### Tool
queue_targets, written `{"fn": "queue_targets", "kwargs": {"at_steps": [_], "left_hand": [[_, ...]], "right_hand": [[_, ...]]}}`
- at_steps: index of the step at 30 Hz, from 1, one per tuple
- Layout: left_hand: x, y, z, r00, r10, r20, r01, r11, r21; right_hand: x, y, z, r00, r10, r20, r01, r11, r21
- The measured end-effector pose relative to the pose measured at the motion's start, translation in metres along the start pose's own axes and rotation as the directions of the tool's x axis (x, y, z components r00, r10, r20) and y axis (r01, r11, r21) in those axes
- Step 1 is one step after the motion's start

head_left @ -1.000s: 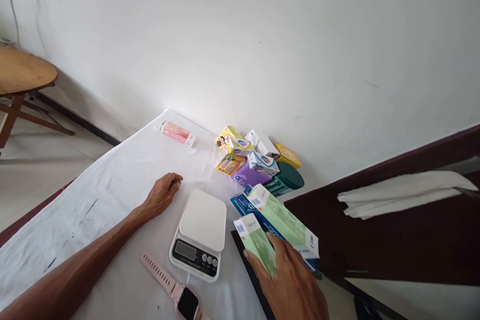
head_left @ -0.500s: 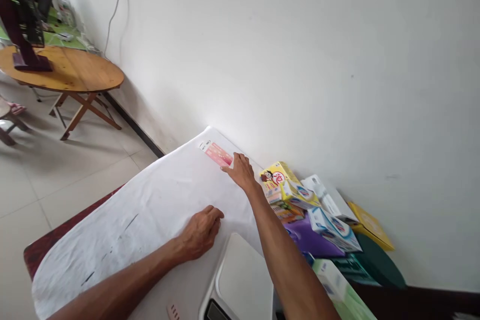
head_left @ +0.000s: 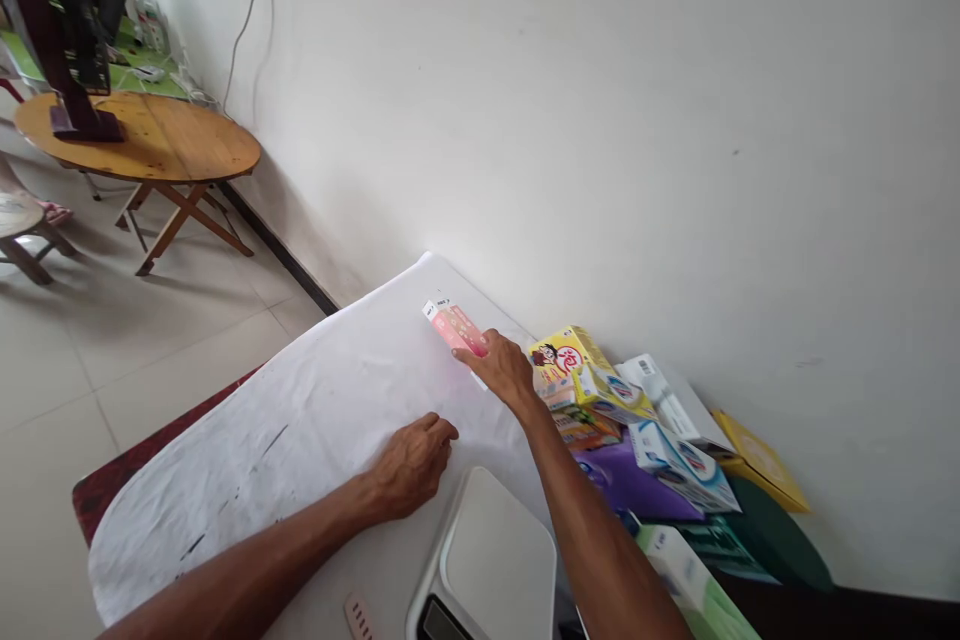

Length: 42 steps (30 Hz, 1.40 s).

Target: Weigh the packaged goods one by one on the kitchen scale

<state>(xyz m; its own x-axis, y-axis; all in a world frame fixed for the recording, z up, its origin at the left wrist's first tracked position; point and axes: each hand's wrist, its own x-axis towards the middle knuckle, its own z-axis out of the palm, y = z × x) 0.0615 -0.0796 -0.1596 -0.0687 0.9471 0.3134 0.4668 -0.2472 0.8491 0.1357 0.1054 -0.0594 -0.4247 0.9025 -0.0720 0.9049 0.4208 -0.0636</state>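
My right hand grips a pink and white carton by its near end, thumb on one side and fingers on the other. The carton is tilted over the far part of the white-covered table, and a side face of it shows. My left hand rests on the cloth with its fingers curled in; what they hold, if anything, is hidden. Just to its right lies a white kitchen scale with a dark display. A small pale pink slotted piece lies at the bottom edge.
Along the right side, boxes are piled: a yellow carton, a blue and white box, a purple package and a green and white box. The wall borders the table. A fan stands on a round wooden table.
My right hand has closed on the pink carton, lifted it off the cloth and drawn it a little nearer. My left hand stays in place, while the view has shifted slightly.
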Motion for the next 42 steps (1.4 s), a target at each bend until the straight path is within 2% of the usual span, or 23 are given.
{"fn": "queue_targets", "kwargs": {"at_steps": [3, 6, 9, 12, 14, 16, 23, 30, 33, 37, 42], "left_hand": [[0.002, -0.004, 0.001, 1.000, 0.004, -0.027, -0.005, 1.000, -0.030], [0.004, -0.009, 0.001, 0.997, -0.029, -0.065, 0.023, 0.996, -0.092], [0.006, -0.011, 0.000, 0.995, -0.066, -0.073, 0.056, 0.989, -0.137], [0.007, -0.009, -0.005, 0.996, -0.073, -0.048, 0.066, 0.989, -0.136], [0.007, -0.006, -0.008, 0.996, -0.081, -0.031, 0.077, 0.989, -0.127], [0.006, -0.004, -0.010, 0.996, -0.089, -0.016, 0.087, 0.989, -0.116], [0.007, -0.003, -0.012, 0.995, -0.101, 0.008, 0.101, 0.990, -0.101], [0.007, 0.002, -0.014, 0.993, -0.120, 0.017, 0.121, 0.988, -0.091], [0.006, 0.003, -0.015, 0.993, -0.114, 0.019, 0.115, 0.991, -0.075], [0.006, 0.001, -0.015, 0.995, -0.095, 0.020, 0.097, 0.993, -0.072], [0.007, 0.001, -0.015, 0.997, -0.077, 0.019, 0.077, 0.997, -0.027]], "right_hand": [[-0.069, 0.020, -0.014, 0.998, 0.047, -0.050, -0.047, 0.999, 0.011], [-0.150, 0.038, -0.017, 0.986, 0.109, -0.125, -0.107, 0.994, 0.025], [-0.222, 0.044, 0.000, 0.967, 0.138, -0.215, -0.125, 0.989, 0.073], [-0.266, 0.039, 0.026, 0.954, 0.132, -0.268, -0.105, 0.988, 0.111], [-0.281, 0.032, 0.038, 0.947, 0.150, -0.284, -0.122, 0.986, 0.115], [-0.290, 0.026, 0.041, 0.940, 0.170, -0.296, -0.140, 0.983, 0.122], [-0.304, 0.014, 0.021, 0.905, 0.125, -0.407, -0.070, 0.987, 0.148], [-0.299, 0.015, 0.056, 0.895, 0.126, -0.427, -0.085, 0.990, 0.114], [-0.304, 0.019, 0.061, 0.880, 0.127, -0.457, -0.062, 0.986, 0.153], [-0.327, 0.033, 0.045, 0.838, 0.125, -0.531, -0.072, 0.990, 0.120], [-0.367, 0.079, 0.013, 0.776, 0.195, -0.600, -0.200, 0.978, 0.059]]}}
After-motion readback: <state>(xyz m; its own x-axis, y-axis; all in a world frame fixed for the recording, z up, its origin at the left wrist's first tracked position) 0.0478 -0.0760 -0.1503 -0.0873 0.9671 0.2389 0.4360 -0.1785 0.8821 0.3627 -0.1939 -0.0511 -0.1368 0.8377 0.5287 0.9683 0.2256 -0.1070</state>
